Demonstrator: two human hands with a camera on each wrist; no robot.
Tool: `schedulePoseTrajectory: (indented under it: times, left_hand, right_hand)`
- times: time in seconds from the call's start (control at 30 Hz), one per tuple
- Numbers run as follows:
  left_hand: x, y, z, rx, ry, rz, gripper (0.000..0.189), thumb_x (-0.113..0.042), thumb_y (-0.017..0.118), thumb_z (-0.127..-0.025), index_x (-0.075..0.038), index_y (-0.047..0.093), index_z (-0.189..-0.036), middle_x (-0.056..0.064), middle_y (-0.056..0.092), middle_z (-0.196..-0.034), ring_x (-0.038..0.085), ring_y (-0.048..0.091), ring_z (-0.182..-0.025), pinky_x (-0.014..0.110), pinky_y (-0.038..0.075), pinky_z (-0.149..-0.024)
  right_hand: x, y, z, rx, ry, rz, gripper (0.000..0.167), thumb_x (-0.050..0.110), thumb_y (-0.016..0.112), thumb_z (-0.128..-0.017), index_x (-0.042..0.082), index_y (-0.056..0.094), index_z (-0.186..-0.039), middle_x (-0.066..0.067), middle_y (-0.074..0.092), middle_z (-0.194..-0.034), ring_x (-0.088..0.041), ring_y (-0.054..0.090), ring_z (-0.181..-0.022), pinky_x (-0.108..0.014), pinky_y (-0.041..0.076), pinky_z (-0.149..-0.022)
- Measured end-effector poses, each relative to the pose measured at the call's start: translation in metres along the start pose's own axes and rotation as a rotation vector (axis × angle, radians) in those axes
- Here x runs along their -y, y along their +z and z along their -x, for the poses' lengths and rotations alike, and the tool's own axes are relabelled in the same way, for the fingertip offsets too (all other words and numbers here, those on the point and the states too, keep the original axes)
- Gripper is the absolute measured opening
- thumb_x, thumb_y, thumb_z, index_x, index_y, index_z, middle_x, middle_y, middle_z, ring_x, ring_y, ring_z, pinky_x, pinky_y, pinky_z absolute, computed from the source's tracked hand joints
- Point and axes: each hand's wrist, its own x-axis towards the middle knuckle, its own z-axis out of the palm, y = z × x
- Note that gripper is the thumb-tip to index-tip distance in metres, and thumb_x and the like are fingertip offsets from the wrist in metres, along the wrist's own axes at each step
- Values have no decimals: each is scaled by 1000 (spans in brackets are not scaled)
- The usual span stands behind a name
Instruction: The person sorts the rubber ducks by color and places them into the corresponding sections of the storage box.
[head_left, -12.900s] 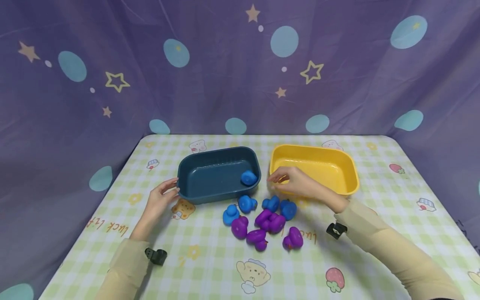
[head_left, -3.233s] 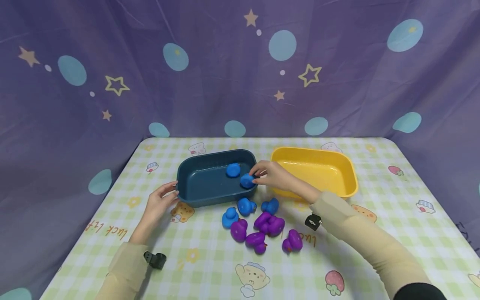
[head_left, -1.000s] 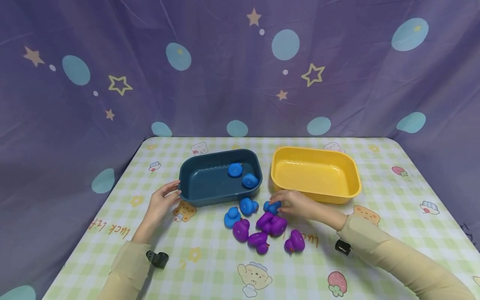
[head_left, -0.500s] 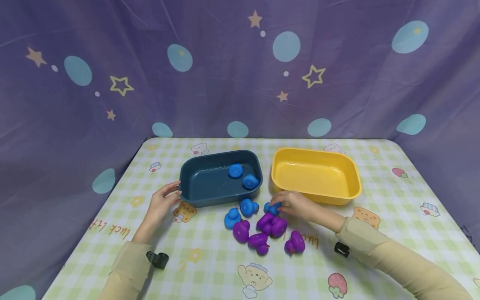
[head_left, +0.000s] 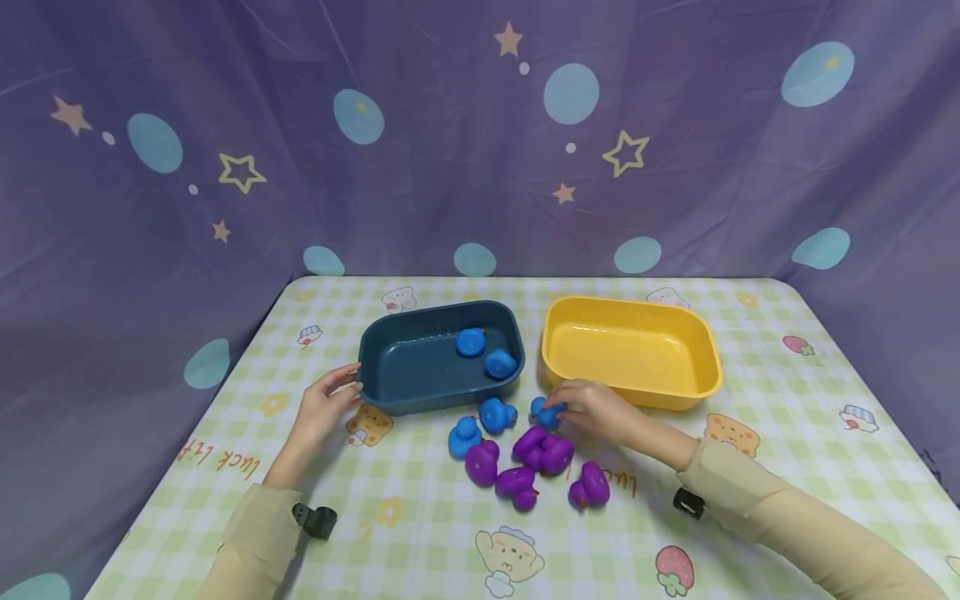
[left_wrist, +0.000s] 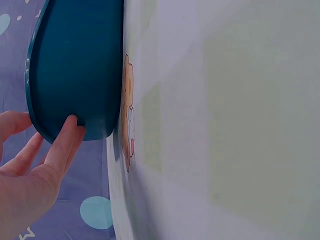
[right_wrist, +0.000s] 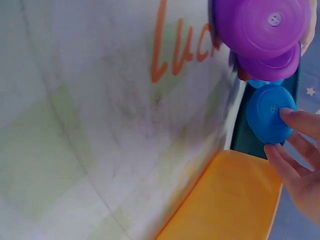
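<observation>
My right hand [head_left: 596,410] pinches a blue rubber duck [right_wrist: 270,112] between thumb and fingers, just in front of the yellow bin [head_left: 633,392]; the fingers partly cover it in the head view. My left hand [head_left: 321,408] touches the left end of the dark teal bin [head_left: 435,400] with extended fingers, as the left wrist view also shows. Inside that bin lie two blue ducks, one toward the back [head_left: 470,342] and another duck [head_left: 500,363] by the right wall. Two more blue ducks, one duck [head_left: 495,415] and another duck [head_left: 464,438], sit on the table before it.
Several purple ducks [head_left: 517,485] lie in a loose cluster in front of the blue ones, with one purple duck [head_left: 590,486] a little to the right. A checked cloth [head_left: 390,550] with cartoon prints covers the table. A purple curtain [head_left: 450,167] hangs behind.
Over the longer span, a second blue duck came into the teal bin, and my right hand moved from there to another blue duck. That duck has just shifted slightly right. My left hand stays put.
</observation>
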Motion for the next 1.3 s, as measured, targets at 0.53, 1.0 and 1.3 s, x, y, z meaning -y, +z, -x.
schedulePoseTrajectory:
  times: [0.53,1.0,1.3]
  left_hand:
    - [4,0,1,1,7,12,41,-5,50,-87,4,42,-127,22,44,-123,-3,56,-84,21,50,-78]
    - [3,0,1,-2,7,9,41,-6,50,-87,4,43,-126,23,44,-123,-2,55,-85,27,49,-80]
    - [1,1,-2,-1,0,14,41,-6,51,-87,3,43,-126,22,45,-123,-2,56,-84,26,49,-80]
  right_hand:
    - [12,-21,-12,-153,-67,-132,23,-5,69,-71,3,66,-93,-4,65,-90,-15,60,-82,-29,53,-71]
    - [16,-27,-35,-157,6,-179,21,-2,67,-74,3,66,-95,-6,65,-93,-16,60,-85,-30,52,-74]
    - [17,-28,-57,-160,17,-166,20,-1,65,-77,3,66,-96,-7,65,-92,-17,59,-81,-30,53,-69]
